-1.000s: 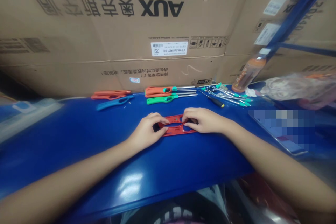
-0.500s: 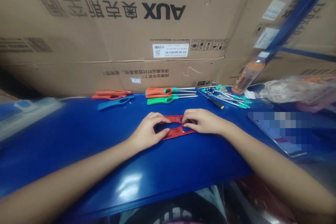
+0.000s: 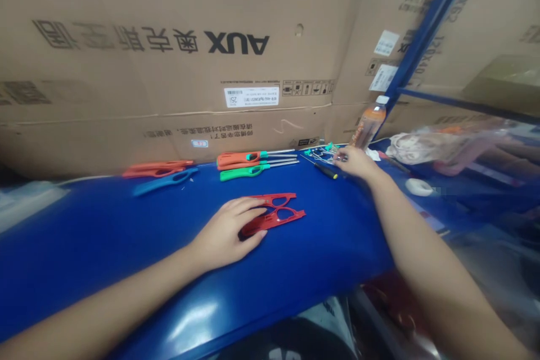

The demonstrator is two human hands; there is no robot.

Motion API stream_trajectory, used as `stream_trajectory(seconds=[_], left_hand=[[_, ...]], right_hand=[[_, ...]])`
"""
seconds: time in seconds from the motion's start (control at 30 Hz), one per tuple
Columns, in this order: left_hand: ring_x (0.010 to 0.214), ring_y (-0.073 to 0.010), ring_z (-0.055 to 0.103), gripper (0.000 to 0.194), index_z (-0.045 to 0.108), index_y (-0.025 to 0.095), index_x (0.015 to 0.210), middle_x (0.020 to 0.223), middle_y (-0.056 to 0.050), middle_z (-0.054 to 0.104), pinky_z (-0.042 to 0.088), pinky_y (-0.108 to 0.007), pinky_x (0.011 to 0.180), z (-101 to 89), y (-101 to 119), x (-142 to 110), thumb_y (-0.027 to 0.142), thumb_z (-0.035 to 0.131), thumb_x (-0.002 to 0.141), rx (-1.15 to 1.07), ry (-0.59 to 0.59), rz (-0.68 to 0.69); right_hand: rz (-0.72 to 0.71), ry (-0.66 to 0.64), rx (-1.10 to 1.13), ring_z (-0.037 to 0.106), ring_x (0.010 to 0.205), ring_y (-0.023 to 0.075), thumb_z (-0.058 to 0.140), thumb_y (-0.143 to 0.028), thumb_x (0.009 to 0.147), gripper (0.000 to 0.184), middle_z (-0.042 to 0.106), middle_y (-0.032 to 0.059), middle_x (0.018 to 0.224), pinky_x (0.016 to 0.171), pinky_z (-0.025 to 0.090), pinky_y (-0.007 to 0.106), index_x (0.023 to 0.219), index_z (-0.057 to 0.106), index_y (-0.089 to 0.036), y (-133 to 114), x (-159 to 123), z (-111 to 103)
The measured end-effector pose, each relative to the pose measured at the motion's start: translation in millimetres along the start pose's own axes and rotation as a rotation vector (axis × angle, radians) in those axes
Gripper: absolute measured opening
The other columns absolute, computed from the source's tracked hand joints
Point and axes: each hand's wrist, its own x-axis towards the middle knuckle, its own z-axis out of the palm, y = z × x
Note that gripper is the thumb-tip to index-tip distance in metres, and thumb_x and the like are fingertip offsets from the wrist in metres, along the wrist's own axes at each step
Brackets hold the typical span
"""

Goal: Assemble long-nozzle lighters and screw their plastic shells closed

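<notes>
By the table's far edge, right hand's blocking rods, grip unclear. Left hand's clamping, half-hiding red shells.

My two half-shells are plain red; the slim rods I see are silvery with teal ends. My bench is blue. I have red-orange handles, a blue handle, orange lighters and a green lighter, all collared in teal, plus a black screwdriver tipped yellow. My brown cardboard backdrop carries black lettering and white labels.
</notes>
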Motion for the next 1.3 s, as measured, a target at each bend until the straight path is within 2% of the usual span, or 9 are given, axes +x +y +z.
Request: stream_trajectory(seconds=[0.1, 0.27, 0.4, 0.63, 0.73, 0.83, 1.07, 1.17, 1.3], left_hand=[[0.131, -0.0290, 0.057, 0.039, 0.065, 0.026, 0.131, 0.138, -0.007, 0.065, 0.043, -0.050, 0.113, 1.2, -1.9, 0.0, 0.041, 0.058, 0.095, 0.048, -0.046, 0.012], [0.124, -0.0293, 0.063, 0.037, 0.069, 0.025, 0.127, 0.131, -0.007, 0.069, 0.045, -0.053, 0.110, -0.7, -3.4, 1.3, 0.039, 0.056, 0.095, 0.090, -0.051, -0.028], [0.125, -0.0302, 0.062, 0.039, 0.068, 0.025, 0.128, 0.130, -0.008, 0.070, 0.043, -0.055, 0.112, -2.8, -5.5, 0.1, 0.039, 0.059, 0.093, 0.101, -0.034, -0.022], [0.126, -0.0278, 0.059, 0.035, 0.068, 0.026, 0.126, 0.131, -0.007, 0.068, 0.046, -0.049, 0.108, -5.8, -0.3, 15.6, 0.036, 0.057, 0.094, 0.074, 0.033, -0.005], [0.119, -0.0263, 0.062, 0.029, 0.070, 0.025, 0.119, 0.124, -0.006, 0.071, 0.048, -0.046, 0.103, -2.8, 4.7, 42.8, 0.032, 0.057, 0.094, 0.061, 0.052, 0.021], [0.114, -0.0263, 0.062, 0.026, 0.072, 0.024, 0.114, 0.119, -0.005, 0.072, 0.047, -0.046, 0.103, 5.6, 5.4, 86.4, 0.030, 0.058, 0.093, 0.071, 0.067, 0.057], [0.105, -0.0291, 0.062, 0.022, 0.076, 0.019, 0.104, 0.110, -0.009, 0.074, 0.049, -0.042, 0.091, 50.4, -6.7, 200.8, 0.031, 0.063, 0.091, 0.126, 0.084, -0.118], [0.105, -0.0307, 0.060, 0.024, 0.075, 0.019, 0.106, 0.109, -0.011, 0.072, 0.048, -0.042, 0.087, 70.3, -11.3, 226.9, 0.036, 0.065, 0.092, 0.154, 0.114, -0.158], [0.111, -0.0326, 0.056, 0.026, 0.073, 0.017, 0.105, 0.111, -0.014, 0.069, 0.043, -0.044, 0.091, 85.9, -14.0, 240.6, 0.039, 0.063, 0.094, 0.195, 0.144, -0.109]], right_hand=[[0.014, -0.074, 0.003, 0.062, 0.076, 0.0198, 0.065, -0.019, 0.083, 0.007, 0.069, 0.0070, 0.084, 0.068, 0.043, 0.027, 0.089, 0.068, -0.016, 3.2, -0.6, 5.0], [0.019, -0.111, 0.015, 0.062, 0.075, 0.0208, 0.062, -0.021, 0.088, 0.012, 0.069, 0.0103, 0.083, 0.068, 0.044, 0.030, 0.077, 0.065, -0.016, 0.5, 0.0, 10.6], [0.018, -0.084, 0.033, 0.063, 0.080, 0.0235, 0.057, -0.021, 0.092, 0.018, 0.069, 0.0135, 0.087, 0.074, 0.046, 0.033, 0.076, 0.063, -0.016, 0.0, 2.4, 9.3], [0.045, 0.028, 0.114, 0.064, 0.091, 0.0248, 0.049, -0.012, 0.092, 0.013, 0.071, 0.0146, 0.096, 0.083, 0.048, 0.032, 0.093, 0.061, -0.016, -3.4, 6.0, 8.8], [0.045, 0.062, 0.146, 0.065, 0.089, 0.0241, 0.047, -0.012, 0.092, 0.016, 0.071, 0.0135, 0.095, 0.082, 0.049, 0.032, 0.100, 0.060, -0.016, -3.2, 6.3, 10.1], [0.042, 0.084, 0.167, 0.066, 0.086, 0.0229, 0.048, -0.015, 0.093, 0.018, 0.071, 0.0118, 0.093, 0.079, 0.049, 0.032, 0.108, 0.058, -0.016, -3.1, 5.6, 11.4], [0.046, 0.111, 0.162, 0.066, 0.085, 0.0245, 0.051, -0.030, 0.095, 0.016, 0.072, 0.0103, 0.093, 0.075, 0.048, 0.031, 0.105, 0.060, -0.020, -5.7, 2.2, 12.5], [0.036, 0.114, 0.158, 0.067, 0.091, 0.0247, 0.051, -0.029, 0.095, 0.015, 0.073, 0.0107, 0.099, 0.076, 0.048, 0.031, 0.102, 0.061, -0.020, -6.6, 1.9, 9.9], [0.027, 0.105, 0.139, 0.068, 0.093, 0.0239, 0.049, -0.029, 0.097, 0.018, 0.074, 0.0096, 0.100, 0.078, 0.048, 0.031, 0.105, 0.063, -0.021, -7.8, 2.3, 4.1]])
